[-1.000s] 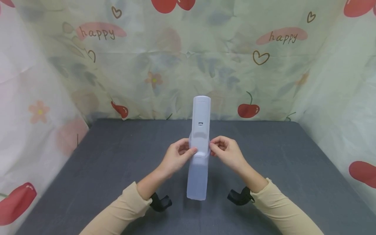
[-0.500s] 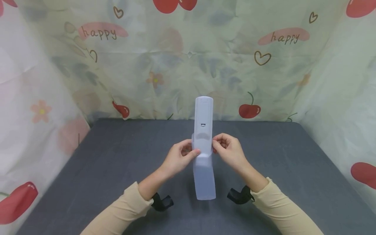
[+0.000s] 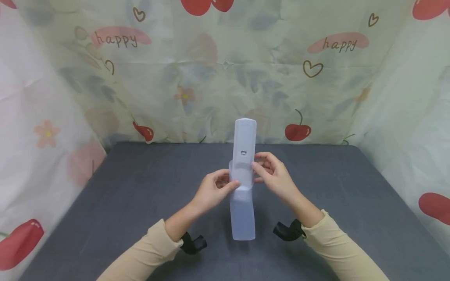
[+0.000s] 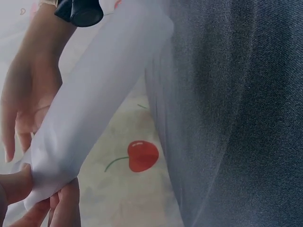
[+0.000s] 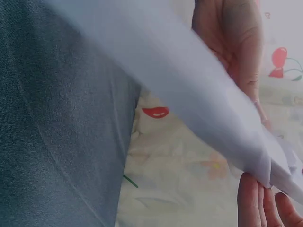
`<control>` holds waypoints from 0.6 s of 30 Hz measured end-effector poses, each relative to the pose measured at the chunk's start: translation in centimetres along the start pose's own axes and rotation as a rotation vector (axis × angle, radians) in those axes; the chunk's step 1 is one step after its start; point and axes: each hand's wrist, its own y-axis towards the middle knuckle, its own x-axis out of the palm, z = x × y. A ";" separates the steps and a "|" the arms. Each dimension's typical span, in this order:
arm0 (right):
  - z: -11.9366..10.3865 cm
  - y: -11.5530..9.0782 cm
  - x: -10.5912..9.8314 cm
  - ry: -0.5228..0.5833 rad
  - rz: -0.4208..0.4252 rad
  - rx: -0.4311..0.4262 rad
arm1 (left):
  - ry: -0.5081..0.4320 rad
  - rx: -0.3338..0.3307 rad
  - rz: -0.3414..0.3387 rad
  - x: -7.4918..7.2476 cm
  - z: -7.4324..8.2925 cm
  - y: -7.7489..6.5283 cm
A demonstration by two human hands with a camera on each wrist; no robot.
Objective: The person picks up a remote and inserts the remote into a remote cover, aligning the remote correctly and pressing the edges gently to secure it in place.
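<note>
A long white remote control (image 3: 244,136) stands upright between the hands, its back with a small latch facing the head camera. Around its lower part is a translucent soft cover (image 3: 242,218), whose loose end hangs down over the table. On the left edge, my left hand (image 3: 212,191) pinches the remote, thumb across the back near the cover's rim, other fingers behind. My right hand (image 3: 275,175) holds the opposite edge a little higher, thumb tip on the edge and fingers spread partly behind. In the right wrist view, fingertips (image 5: 248,189) touch the whitish cover.
A dark grey table (image 3: 158,218) lies under the hands. Patterned cloth (image 3: 168,78) with cherries and hearts closes off the back and both sides. Black wrist mounts (image 3: 288,230) sit below the cuffs of the beige sleeves (image 3: 341,249).
The right hand has shifted up along the remote's edge and its fingers have spread. The cover's hanging end swung right, then slightly back. The left hand keeps its hold and has moved slightly right.
</note>
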 end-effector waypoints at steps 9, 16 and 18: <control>0.1 0.4 -0.3 0.006 -0.001 -0.010 | -0.128 -0.084 0.003 0.0 -0.3 0.1; 0.1 0.5 -0.5 0.042 0.000 0.048 | -0.274 -0.162 0.063 -0.4 -0.6 0.3; 0.1 0.6 -0.5 0.031 -0.012 0.049 | -0.285 -0.172 0.080 -0.4 -0.6 0.4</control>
